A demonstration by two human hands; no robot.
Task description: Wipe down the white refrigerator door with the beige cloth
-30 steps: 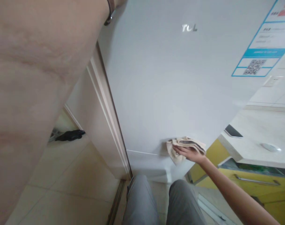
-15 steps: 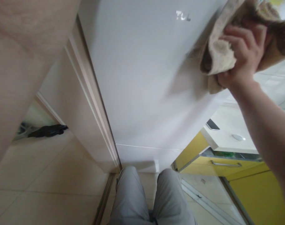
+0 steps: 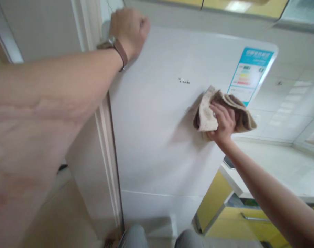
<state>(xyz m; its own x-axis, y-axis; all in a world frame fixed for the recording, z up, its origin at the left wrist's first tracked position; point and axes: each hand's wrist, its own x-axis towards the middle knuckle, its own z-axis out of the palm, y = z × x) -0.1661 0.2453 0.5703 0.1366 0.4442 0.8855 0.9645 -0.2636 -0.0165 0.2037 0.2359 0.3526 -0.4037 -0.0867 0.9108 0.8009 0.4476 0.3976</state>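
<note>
My right hand (image 3: pixel 222 120) is closed on a folded beige and brown cloth (image 3: pixel 207 112). It presses the cloth against the white refrigerator door (image 3: pixel 151 137), below and right of the TCL logo (image 3: pixel 184 81). A blue and white energy label (image 3: pixel 251 74) is on the door just above the cloth. My left hand (image 3: pixel 128 31), with a brown-strapped watch (image 3: pixel 118 50) on its wrist, is curled at the refrigerator's upper left corner. Its fingers are bent, and whatever they may hold is hidden.
A door frame (image 3: pixel 106 137) runs along the refrigerator's left side. To the right are a white countertop (image 3: pixel 283 168) and a yellow drawer (image 3: pixel 249 220) with a metal handle. Yellow wall cabinets (image 3: pixel 244 7) hang above. My knees (image 3: pixel 136 237) are close to the refrigerator's base.
The view has tilted upward, bringing the refrigerator's top, the label and my left hand into sight. My right hand still holds the cloth against the door.
</note>
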